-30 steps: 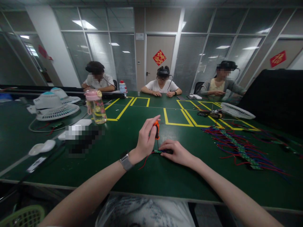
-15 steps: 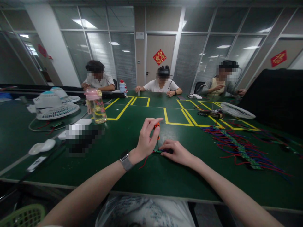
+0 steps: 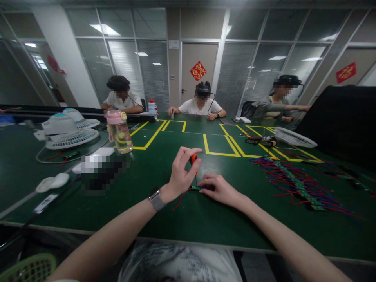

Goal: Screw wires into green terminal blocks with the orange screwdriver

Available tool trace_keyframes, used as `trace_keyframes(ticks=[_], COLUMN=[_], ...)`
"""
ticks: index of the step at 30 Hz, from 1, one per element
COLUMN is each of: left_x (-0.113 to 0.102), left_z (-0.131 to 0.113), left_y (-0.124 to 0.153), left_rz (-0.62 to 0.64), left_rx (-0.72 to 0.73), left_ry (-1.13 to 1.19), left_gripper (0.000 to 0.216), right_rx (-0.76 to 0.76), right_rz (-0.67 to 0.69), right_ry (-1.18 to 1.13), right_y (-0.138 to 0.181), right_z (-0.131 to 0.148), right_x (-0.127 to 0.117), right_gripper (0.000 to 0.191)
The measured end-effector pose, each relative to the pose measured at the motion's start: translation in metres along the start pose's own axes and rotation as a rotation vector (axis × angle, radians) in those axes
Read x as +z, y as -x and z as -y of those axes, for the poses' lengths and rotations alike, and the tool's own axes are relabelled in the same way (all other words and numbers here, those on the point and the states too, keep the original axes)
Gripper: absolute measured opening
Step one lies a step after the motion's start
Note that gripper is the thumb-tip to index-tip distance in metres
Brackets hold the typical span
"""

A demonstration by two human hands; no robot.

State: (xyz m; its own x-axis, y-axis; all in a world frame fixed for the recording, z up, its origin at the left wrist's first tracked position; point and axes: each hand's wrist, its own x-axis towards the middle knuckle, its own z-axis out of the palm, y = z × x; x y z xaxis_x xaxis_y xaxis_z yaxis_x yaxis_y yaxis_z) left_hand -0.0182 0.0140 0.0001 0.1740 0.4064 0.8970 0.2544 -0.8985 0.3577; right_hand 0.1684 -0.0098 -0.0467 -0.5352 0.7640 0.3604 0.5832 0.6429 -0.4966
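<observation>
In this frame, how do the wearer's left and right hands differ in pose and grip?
The left hand is raised and pinches an orange-handled screwdriver upright; the right hand lies low on the table, gripping a small green board. The left wrist wears a watch; the right wrist is bare. Both work at the same board, the screwdriver pointing down at it.

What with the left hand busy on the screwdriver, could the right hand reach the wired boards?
Probably yes: only bare table lies between the right hand, which holds a small board, and the wired boards.
</observation>
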Motion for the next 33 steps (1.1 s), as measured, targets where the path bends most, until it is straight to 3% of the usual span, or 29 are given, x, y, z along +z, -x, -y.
trace_keyframes(ticks=[7, 18, 26, 33], left_x=[0.0011, -0.0003, 0.0016, 0.0018], left_z=[0.0021, 0.0000, 0.0024, 0.0039], left_y=[0.0020, -0.0022, 0.0028, 0.0010], left_rz=[0.054, -0.031, 0.059, 0.009], left_rx=[-0.086, 0.014, -0.093, -0.062], left_ry=[0.095, -0.006, 0.116, 0.044], left_gripper=[0.033, 0.018, 0.036, 0.031], right_rx=[0.003, -0.001, 0.014, 0.016], right_rz=[0.007, 0.003, 0.008, 0.007], right_ry=[0.003, 0.014, 0.005, -0.004], right_y=[0.0002, 0.0004, 0.0005, 0.0000], right_z=[0.0008, -0.0007, 0.0004, 0.0015], right_x=[-0.0005, 0.0004, 0.0007, -0.0002], right_gripper=[0.017, 0.017, 0.017, 0.017])
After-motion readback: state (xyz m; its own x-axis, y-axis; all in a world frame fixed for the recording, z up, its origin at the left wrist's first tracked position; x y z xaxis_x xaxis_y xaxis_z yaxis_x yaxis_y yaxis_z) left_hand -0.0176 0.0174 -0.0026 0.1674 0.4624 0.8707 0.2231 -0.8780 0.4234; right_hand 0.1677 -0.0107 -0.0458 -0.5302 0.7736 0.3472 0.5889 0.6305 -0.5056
